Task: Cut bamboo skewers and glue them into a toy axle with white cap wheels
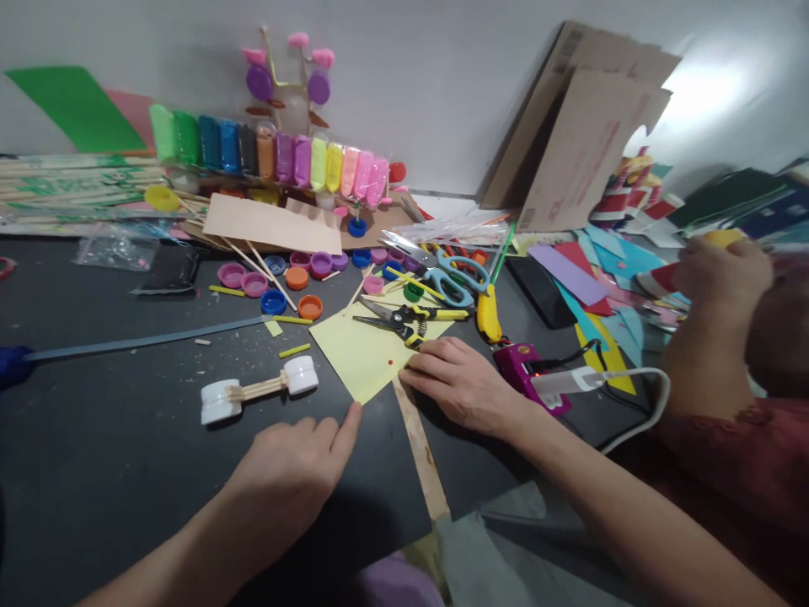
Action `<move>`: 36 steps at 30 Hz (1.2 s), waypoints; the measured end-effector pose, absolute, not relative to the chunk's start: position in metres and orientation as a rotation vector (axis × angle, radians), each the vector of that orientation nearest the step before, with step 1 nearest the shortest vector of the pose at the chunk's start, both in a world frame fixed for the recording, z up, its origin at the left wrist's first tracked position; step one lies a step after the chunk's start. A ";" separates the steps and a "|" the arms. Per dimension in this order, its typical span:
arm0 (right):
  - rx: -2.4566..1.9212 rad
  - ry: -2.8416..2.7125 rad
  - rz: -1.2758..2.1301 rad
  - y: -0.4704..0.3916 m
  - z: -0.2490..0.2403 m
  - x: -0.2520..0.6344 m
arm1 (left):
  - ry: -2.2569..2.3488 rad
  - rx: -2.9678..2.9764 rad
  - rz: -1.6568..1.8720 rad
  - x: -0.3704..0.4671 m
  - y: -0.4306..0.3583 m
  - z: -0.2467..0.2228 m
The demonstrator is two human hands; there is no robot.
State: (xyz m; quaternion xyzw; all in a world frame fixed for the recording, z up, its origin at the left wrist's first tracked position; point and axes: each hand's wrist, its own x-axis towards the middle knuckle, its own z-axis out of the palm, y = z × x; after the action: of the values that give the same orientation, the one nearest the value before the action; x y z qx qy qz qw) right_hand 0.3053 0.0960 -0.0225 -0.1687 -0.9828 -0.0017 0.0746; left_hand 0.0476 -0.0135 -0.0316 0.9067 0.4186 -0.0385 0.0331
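Best kept flat with light, even pressure: yellow paper [350, 354]; pliers [399, 318] lying on it could crease sheet if dragged. Left hand [287, 459]: index finger extended, others curled; cannot tell whether thumb pinches anything. Right hand [464, 384]: fingers stretched, close together, no grip visible. Near corner of paper at left index fingertip; right edge at right fingertips; pliers just beyond right fingers.

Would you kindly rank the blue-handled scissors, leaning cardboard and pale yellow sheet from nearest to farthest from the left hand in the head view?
1. Pale yellow sheet: front centre, by the left hand.
2. Blue-handled scissors: farther back, right.
3. Leaning cardboard: back right, by the wall.
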 end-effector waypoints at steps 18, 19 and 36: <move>-0.810 -2.795 -0.052 0.088 -0.025 0.305 | 1.238 2.650 -0.182 0.047 -0.009 -0.032; -0.818 -2.793 -0.056 0.087 -0.023 0.304 | 1.240 2.656 -0.171 0.046 -0.009 -0.033; -0.503 -2.889 0.195 0.084 -0.017 0.245 | 1.417 2.478 -0.082 0.045 -0.002 -0.042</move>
State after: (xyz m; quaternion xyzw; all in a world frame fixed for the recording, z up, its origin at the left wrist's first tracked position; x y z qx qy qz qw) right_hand 0.2452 0.0836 -0.0166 -0.1703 -0.9780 0.0660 0.1011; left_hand 0.0452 -0.0022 -0.0421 0.8589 0.4911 -0.0284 0.1424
